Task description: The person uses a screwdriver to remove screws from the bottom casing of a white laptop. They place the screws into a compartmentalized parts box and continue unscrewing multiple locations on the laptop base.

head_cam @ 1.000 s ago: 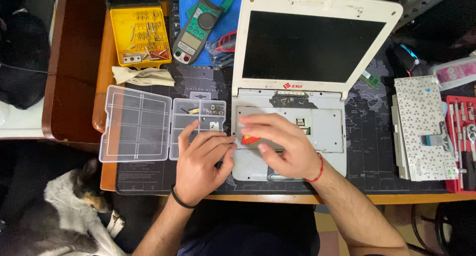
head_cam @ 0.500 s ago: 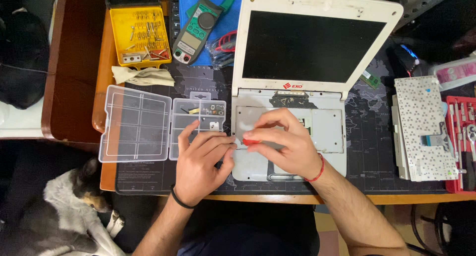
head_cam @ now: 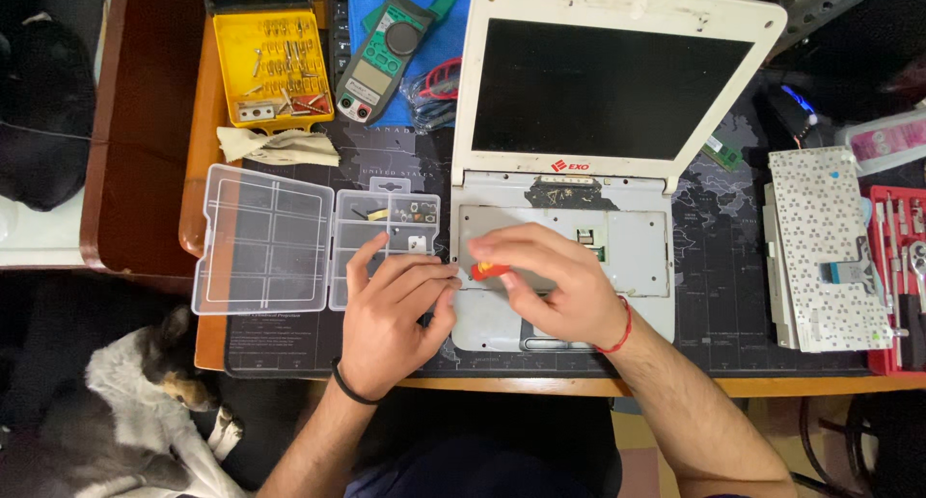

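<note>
A white laptop [head_cam: 617, 93] lies open on the mat with its keyboard taken out, showing a bare grey tray [head_cam: 637, 242]. My right hand [head_cam: 559, 286] is over the left part of that tray, wrapped around a red-handled screwdriver [head_cam: 489, 270]. My left hand [head_cam: 395, 315] sits at the laptop's left front corner, fingers bent, fingertips touching the case edge beside the screwdriver tip. What lies under the fingers is hidden.
A clear parts box [head_cam: 318, 242], lid open, sits left of the laptop. Behind it are a yellow bit case [head_cam: 275, 69], a cloth [head_cam: 280, 146] and a green clamp meter [head_cam: 386, 50]. The removed keyboard [head_cam: 830, 262] and a red tool tray [head_cam: 902, 276] lie right. An animal [head_cam: 135, 411] rests below.
My right hand has shifted a little left along the tray with the screwdriver. My left hand stays at the laptop's left front corner.
</note>
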